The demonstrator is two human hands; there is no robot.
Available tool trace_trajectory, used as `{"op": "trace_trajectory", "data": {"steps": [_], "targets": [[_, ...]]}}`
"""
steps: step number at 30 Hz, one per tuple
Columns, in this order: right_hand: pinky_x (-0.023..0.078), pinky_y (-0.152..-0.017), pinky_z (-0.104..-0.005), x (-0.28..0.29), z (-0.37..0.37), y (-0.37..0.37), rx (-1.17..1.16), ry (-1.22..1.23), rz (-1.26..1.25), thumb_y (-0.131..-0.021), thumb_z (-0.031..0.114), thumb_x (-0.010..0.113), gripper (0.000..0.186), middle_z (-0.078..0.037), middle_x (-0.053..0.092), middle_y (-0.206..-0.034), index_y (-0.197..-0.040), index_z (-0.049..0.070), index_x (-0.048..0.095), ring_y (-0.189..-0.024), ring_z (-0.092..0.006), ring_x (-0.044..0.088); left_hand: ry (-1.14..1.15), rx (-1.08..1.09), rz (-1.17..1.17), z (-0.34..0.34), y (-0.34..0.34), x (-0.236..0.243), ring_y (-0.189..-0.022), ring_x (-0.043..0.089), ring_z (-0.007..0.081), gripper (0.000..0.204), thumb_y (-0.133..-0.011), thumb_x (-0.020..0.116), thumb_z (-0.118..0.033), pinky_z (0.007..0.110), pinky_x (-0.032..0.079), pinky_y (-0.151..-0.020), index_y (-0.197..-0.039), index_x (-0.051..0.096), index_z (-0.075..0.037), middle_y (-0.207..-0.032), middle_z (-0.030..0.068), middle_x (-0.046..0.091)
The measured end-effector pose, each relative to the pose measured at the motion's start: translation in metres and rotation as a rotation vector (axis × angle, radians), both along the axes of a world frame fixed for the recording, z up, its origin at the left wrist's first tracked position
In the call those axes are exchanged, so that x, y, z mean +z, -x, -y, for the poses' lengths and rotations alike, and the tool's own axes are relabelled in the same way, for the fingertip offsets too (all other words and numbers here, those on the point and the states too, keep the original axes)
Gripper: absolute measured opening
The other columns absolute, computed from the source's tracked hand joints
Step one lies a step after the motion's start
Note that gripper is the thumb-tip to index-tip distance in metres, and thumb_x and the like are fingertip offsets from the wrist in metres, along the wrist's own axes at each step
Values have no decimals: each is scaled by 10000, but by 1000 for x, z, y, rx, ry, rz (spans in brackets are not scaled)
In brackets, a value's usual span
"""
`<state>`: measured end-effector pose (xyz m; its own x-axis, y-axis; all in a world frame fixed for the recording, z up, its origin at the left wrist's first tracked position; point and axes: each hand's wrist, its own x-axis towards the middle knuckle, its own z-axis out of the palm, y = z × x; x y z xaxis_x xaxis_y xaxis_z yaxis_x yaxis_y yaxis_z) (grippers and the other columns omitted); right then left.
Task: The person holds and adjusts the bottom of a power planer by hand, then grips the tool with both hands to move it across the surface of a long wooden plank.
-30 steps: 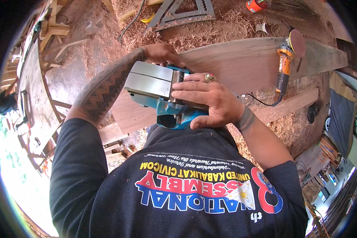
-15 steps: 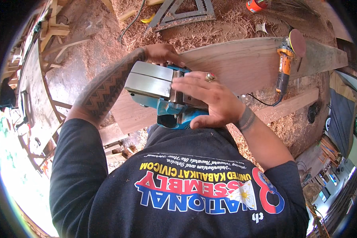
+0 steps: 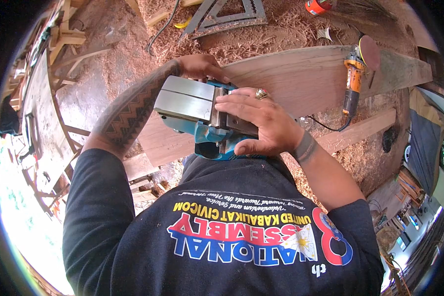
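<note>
An electric planer (image 3: 214, 135) with a blue body is turned sole-up in front of me, its flat metal plate (image 3: 182, 96) toward the camera. My left hand (image 3: 202, 68) grips its far side with bent fingers, partly hidden behind it. My right hand (image 3: 261, 123) lies with outstretched fingers across the blade slot beside the plate, thumb apart on the near blue housing, a ring on one finger. Just beyond is a long curved wooden board (image 3: 291, 79), on which an orange-and-black angle sander (image 3: 352, 81) with a round pad rests at the right.
A metal triangle square (image 3: 224, 27) and a red container (image 3: 315, 7) are among wood shavings at the top. Another plank (image 3: 360, 128) lies below the sander, near its cord. Wooden framing and offcuts (image 3: 69, 37) stand at the left, a dark tarp (image 3: 424, 143) at the right.
My right hand's fingers have shifted slightly over the blade slot. The planer and my left hand are practically still.
</note>
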<state>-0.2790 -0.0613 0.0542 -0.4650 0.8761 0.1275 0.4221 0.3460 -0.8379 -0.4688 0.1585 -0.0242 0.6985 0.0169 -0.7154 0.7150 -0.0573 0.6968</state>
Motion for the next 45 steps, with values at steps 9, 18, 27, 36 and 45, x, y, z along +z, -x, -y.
{"op": "trace_trajectory", "data": {"steps": [9, 18, 27, 36, 45], "targets": [[393, -1206, -508, -20, -13, -8, -13, 42, -44, -912, 736, 679, 904, -205, 596, -1503, -1473, 32, 596, -1408, -396, 541, -56, -73, 79, -3, 0, -13, -789, 718, 219, 557, -939, 735, -530, 405, 576, -719, -1054, 822, 8, -905, 123, 781], [418, -1187, -493, -34, -21, -12, 50, -19, -80, -926, 711, 669, 826, -196, 641, -1465, -1407, 39, 666, -1384, -392, 574, 28, -18, 129, -2, 8, -35, -715, 660, 142, 505, -959, 725, -508, 335, 504, -629, -993, 819, -14, -778, 52, 731], [459, -1162, -494, -30, -19, -11, 35, -26, -77, -921, 711, 670, 825, -204, 675, -1412, -1379, 26, 677, -1353, -397, 605, 0, 2, 140, 1, 6, -22, -683, 623, 119, 468, -942, 769, -418, 337, 487, -612, -973, 810, 48, -747, 50, 728], [416, -1197, -506, -30, -21, -14, 34, 48, -71, -906, 743, 671, 930, -243, 613, -1485, -1437, -19, 608, -1392, -421, 571, -38, -68, 157, -7, 10, -42, -660, 650, 144, 495, -939, 738, -509, 336, 504, -605, -944, 824, -21, -730, 56, 714], [394, -1212, -504, -19, -10, -23, -42, 44, 100, -975, 768, 541, 891, -233, 601, -1494, -1453, 19, 605, -1427, -399, 535, -89, 9, 261, -14, 32, -41, -908, 691, 139, 454, -1022, 679, -464, 309, 552, -742, -1149, 767, -37, -1031, 104, 759]]}}
